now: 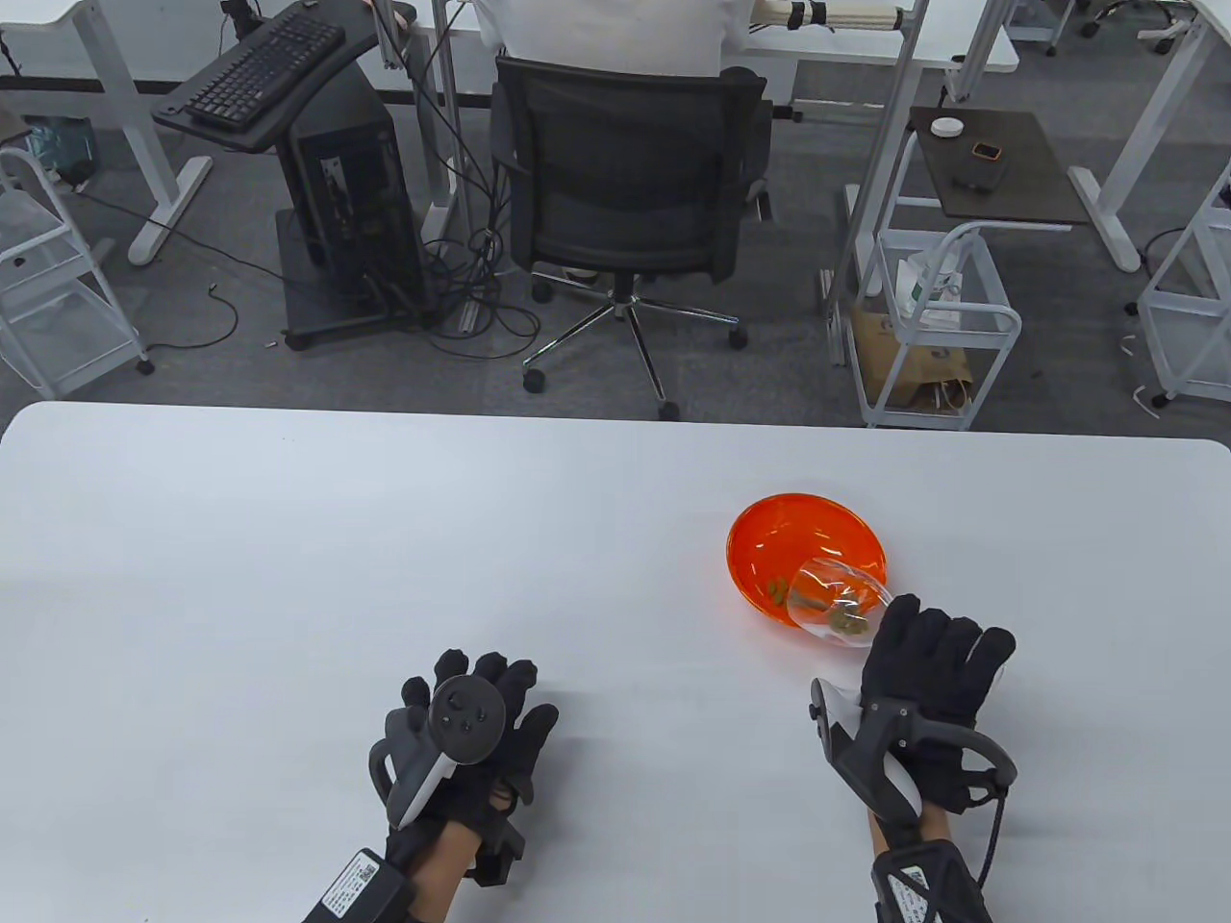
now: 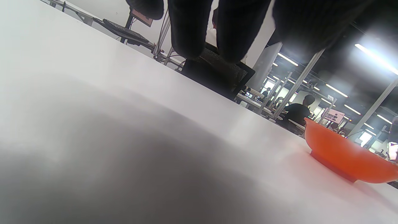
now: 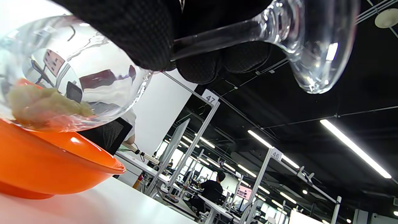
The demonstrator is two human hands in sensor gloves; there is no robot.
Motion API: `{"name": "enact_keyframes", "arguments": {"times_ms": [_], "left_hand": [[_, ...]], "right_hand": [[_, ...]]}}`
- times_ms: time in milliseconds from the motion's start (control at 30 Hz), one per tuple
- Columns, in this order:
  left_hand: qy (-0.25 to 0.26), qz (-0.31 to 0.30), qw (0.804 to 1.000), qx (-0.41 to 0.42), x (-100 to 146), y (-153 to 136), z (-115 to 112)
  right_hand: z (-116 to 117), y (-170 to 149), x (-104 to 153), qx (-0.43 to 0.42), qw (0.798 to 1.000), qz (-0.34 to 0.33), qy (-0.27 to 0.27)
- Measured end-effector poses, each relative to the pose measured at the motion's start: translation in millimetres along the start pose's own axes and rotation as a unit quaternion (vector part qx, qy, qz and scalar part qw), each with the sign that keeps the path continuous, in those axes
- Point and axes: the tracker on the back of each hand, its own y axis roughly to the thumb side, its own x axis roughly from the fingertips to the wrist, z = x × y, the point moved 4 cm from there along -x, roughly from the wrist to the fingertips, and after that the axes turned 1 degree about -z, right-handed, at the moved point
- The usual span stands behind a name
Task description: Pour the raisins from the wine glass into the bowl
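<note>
An orange bowl [image 1: 806, 553] sits on the white table [image 1: 288, 538], right of centre. My right hand [image 1: 928, 663] grips a clear wine glass [image 1: 835, 606] by the stem and holds it tipped on its side, mouth over the bowl's near rim. Pale raisins [image 1: 846, 623] lie in the glass and a few [image 1: 777, 586] lie in the bowl. In the right wrist view the fingers [image 3: 136, 37] wrap the stem, the glass [image 3: 77, 71] holds raisins [image 3: 40, 105] above the bowl [image 3: 49, 158]. My left hand [image 1: 481, 716] rests empty on the table, fingers spread. The left wrist view shows the bowl [image 2: 345, 155].
The table's far edge runs across the middle of the table view. Beyond it stand a black office chair [image 1: 630, 192], a computer stand with keyboard [image 1: 264, 72] and white wire carts [image 1: 938, 327].
</note>
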Motion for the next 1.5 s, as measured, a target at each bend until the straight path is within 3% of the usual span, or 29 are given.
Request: {"name": "enact_keyframes", "arguments": {"times_ms": [600,733,833,900,967,1067,1100,1167,1233,1300,1400,1500], "left_hand": [[-0.005,0.0,1.0,-0.006,-0.5,0.6,-2.0],[-0.005,0.001,1.0,-0.004,-0.3,0.6,-1.5],[-0.005,0.0,1.0,-0.001,-0.3,0.9,-1.1],[-0.006,0.0,1.0,-0.001,-0.6,1.0,-1.5],[-0.008,0.0,1.0,-0.001,-0.8,1.3,-1.9],[-0.013,0.0,1.0,-0.002,-1.3,1.8,-2.8],[-0.014,0.0,1.0,-0.002,-1.4,1.9,-2.6],[-0.014,0.0,1.0,-0.001,-1.3,1.9,-2.3],[-0.013,-0.001,1.0,0.002,-1.3,1.8,-2.1],[-0.014,-0.001,1.0,0.004,-1.5,1.8,-1.9],[-0.014,-0.001,1.0,0.008,-1.3,2.1,-0.3],[-0.016,-0.002,1.0,0.008,-1.7,1.5,-0.5]], "right_hand": [[-7.0,4.6,-1.7,-0.001,1.0,-0.005,-0.013],[-0.6,-5.1,-0.8,-0.054,0.998,0.028,0.015],[8.8,-19.1,0.2,-0.158,0.982,0.08,0.06],[17.7,-26.8,1.7,-0.242,0.96,0.109,0.093],[28.1,-33.5,3.5,-0.342,0.921,0.138,0.126],[42.2,-33.8,8.4,-0.53,0.809,0.181,0.178],[45.7,-30.9,10.3,-0.595,0.759,0.187,0.187],[47.7,-24.0,11.3,-0.693,0.673,0.181,0.185],[42.8,-19.1,11.6,-0.774,0.586,0.192,0.147],[36.7,-14.7,11.3,-0.788,0.568,0.191,0.142],[28.3,-1.8,9.3,-0.767,0.598,0.148,0.179],[22.4,14.4,7.0,-0.761,0.606,0.125,0.194]]}}
